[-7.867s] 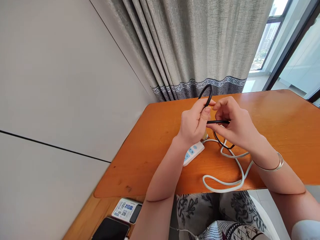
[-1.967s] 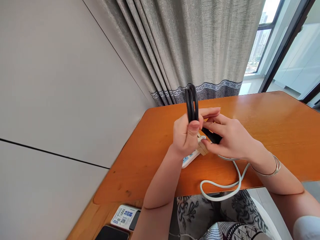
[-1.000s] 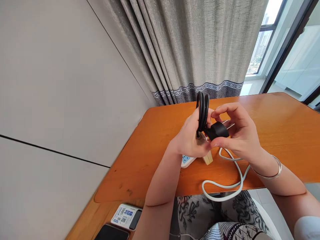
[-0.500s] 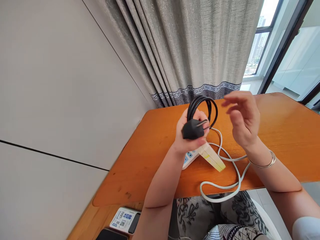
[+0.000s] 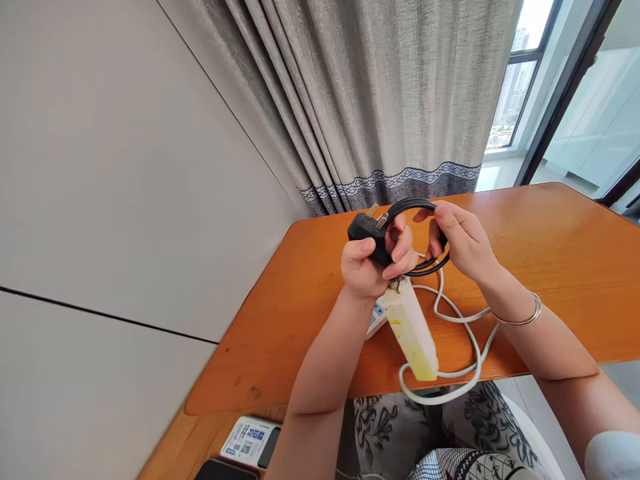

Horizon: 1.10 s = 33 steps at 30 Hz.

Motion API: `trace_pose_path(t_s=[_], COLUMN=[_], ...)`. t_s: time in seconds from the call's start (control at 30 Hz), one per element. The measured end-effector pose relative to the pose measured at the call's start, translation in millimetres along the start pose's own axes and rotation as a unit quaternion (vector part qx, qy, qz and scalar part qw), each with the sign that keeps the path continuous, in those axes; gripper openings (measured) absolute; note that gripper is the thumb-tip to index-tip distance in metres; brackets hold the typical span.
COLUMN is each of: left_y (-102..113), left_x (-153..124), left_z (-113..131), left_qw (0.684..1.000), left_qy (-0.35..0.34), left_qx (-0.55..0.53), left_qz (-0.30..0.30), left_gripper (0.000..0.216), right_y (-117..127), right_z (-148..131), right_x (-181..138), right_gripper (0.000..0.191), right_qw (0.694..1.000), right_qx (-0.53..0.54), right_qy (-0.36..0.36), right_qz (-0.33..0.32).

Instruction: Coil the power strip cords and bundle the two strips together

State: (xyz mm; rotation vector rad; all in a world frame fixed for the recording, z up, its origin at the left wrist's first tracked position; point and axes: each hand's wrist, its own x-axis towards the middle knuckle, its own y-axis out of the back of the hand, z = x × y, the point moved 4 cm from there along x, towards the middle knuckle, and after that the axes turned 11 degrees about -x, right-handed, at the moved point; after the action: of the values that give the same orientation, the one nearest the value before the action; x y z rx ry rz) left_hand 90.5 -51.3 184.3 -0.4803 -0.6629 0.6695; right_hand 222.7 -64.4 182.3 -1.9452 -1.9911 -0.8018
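Note:
My left hand is closed round a coiled black power cord and its black plug, whose metal prongs point up and away. A yellowed white block hangs from the cord below that hand, slanting down toward me. My right hand, with a bangle on the wrist, pinches the right side of the black coil. Both hands are raised a little above the orange wooden table.
A white power strip with blue buttons lies on the table under my left wrist; its white cable loops over the near edge. Grey curtains hang behind. A phone and a printed card lie on the lower ledge at left.
My right hand, open in the air half a second ago, has come back and gripped the coil. The left hand has turned the plug upward, and the yellowed block now hangs lower.

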Motion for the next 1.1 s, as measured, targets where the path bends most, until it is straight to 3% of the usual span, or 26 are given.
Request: trace_pose_path(t_s=[0.1, 0.2, 0.3, 0.4, 0.47, 0.63, 0.73, 0.8, 0.87, 1.0, 1.1], left_y=[-2.2, 2.7, 13.2, 21.8, 24.1, 25.2, 25.1, 26.1, 27.7, 27.5, 23.7], left_x=[-0.9, -1.7, -4.7, -8.9, -10.4, -8.7, -2.2, 1.8, 4.3, 6.3, 6.3], left_z=[3.6, 16.8, 37.5, 56.6, 63.9, 62.0, 54.1, 48.2, 42.9, 32.8, 26.0], left_qw=[0.999, 0.990, 0.966, 0.937, 0.919, 0.890, 0.916, 0.936, 0.949, 0.964, 0.973], left_qy=[-0.029, -0.089, -0.164, -0.233, -0.268, -0.303, -0.250, -0.202, -0.164, -0.098, -0.049], left_qx=[-0.008, -0.036, -0.081, -0.132, -0.173, -0.180, -0.114, -0.076, -0.050, -0.013, 0.003], left_qz=[0.024, 0.099, 0.185, 0.226, 0.231, 0.290, 0.291, 0.277, 0.264, 0.246, 0.225], left_gripper=[0.040, 0.035, 0.035, 0.034, 0.033, 0.045, 0.043, 0.039, 0.037, 0.032, 0.026], right_y=[1.9, 7.0, 3.4, -15.0, -29.4, -45.6, -43.3, -36.5, -30.4, -19.9, -9.4], right_z=[8.7, 19.0, 27.9, 32.4, 32.2, 34.4, 24.2, 16.6, 11.1, 8.8, 16.7], right_x=[3.4, 6.1, 7.3, 4.4, -0.5, -12.1, -26.1, -32.2, -31.6, -22.4, -12.3], right_gripper=[0.059, 0.055, 0.045, 0.052, 0.053, 0.035, 0.030, 0.031, 0.032, 0.029, 0.050], right_qw=[0.999, 0.987, 0.935, 0.869, 0.856, 0.894, 0.852, 0.832, 0.851, 0.918, 0.957], right_qx=[-0.017, -0.115, -0.316, -0.440, -0.437, -0.351, -0.290, -0.250, -0.216, -0.159, -0.082], right_qy=[0.029, 0.089, 0.148, 0.223, 0.267, 0.264, 0.432, 0.495, 0.478, 0.358, 0.246], right_qz=[0.024, 0.072, 0.064, -0.021, -0.072, -0.091, -0.053, -0.005, 0.015, 0.058, 0.132])
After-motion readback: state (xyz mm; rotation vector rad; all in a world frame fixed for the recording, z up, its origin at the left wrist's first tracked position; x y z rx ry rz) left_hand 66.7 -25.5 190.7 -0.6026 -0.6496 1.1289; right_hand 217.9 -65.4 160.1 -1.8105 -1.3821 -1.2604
